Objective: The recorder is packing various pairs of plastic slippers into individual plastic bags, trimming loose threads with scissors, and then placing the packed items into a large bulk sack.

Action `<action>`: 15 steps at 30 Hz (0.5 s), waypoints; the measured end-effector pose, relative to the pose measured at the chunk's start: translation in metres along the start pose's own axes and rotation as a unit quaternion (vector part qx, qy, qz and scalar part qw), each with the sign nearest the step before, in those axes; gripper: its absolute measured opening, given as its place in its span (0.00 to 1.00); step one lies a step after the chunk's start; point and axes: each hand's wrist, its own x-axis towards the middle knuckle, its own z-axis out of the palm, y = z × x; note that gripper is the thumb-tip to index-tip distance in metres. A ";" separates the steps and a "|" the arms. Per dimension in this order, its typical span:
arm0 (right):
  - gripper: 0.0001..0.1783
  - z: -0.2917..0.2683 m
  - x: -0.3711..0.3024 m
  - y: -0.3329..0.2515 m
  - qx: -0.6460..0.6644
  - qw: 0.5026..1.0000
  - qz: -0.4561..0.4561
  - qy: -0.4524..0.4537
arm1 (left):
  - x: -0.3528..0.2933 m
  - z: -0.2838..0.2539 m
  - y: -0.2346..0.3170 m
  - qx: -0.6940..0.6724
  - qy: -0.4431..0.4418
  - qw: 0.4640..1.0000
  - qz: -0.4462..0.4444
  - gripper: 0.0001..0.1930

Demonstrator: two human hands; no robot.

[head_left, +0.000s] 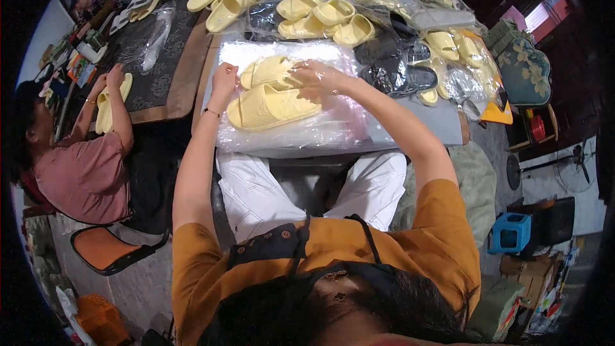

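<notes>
2 pale yellow slippers [272, 109] lie side by side on clear plastic sheets [288, 140], just above the centre of the frame. The right hand [318, 79], fingers spread, rests over the right end of the upper slipper. The left hand [224, 81] is just left of them, fingers bent; whether it is closed on clear film, I cannot tell. Bagged yellow slippers [317, 16] sit at top centre, black slippers [384, 75] right of centre; at left, a co-worker [86, 173] handles 1 yellow slipper [104, 116]
</notes>
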 end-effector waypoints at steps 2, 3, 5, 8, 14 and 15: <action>0.34 0.012 0.018 -0.023 -0.143 0.988 0.030 -0.042 | -0.009 0.003 0.001 0.019 0.012 1.000 -0.003 0.08; 0.34 0.019 0.023 -0.015 -0.148 0.988 0.034 -0.038 | -0.009 0.010 0.011 0.037 0.008 0.999 0.007 0.09; 0.32 0.039 0.039 0.007 -0.144 0.980 -0.074 0.119 | 0.004 0.013 0.015 0.026 0.007 0.999 0.028 0.10; 0.25 0.059 0.057 -0.014 -0.046 0.989 0.036 0.139 | 0.010 -0.002 -0.002 0.118 0.073 0.988 0.075 0.12; 0.24 0.076 0.053 -0.019 -0.045 0.962 0.038 0.265 | 0.007 0.005 0.007 0.171 0.089 0.977 0.094 0.15; 0.22 0.076 0.056 -0.019 -0.034 0.967 0.075 0.242 | 0.005 0.005 0.011 0.181 0.096 0.975 0.090 0.15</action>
